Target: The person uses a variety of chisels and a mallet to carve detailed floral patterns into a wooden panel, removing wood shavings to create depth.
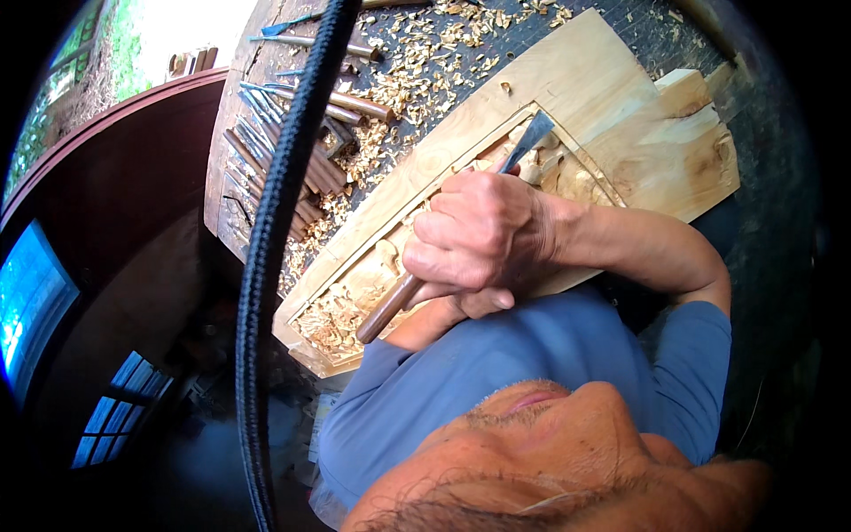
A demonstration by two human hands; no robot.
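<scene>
My right hand is closed in a fist round a wood chisel. Its brown wooden handle sticks out at the lower left of the fist, and the flat steel blade points up and right to the corner of a carved recess. Under the fist lies my left hand, mostly covered; a fingertip or thumb shows, but its grip is hidden. Both hands rest over a pale wooden board, whose long framed recess holds relief carving at the lower left and rounded shapes beside the blade.
Several more chisels with brown handles lie in a row on the dark workbench at the left. Curled wood shavings cover much of the bench behind the board. A black braided cable crosses the view.
</scene>
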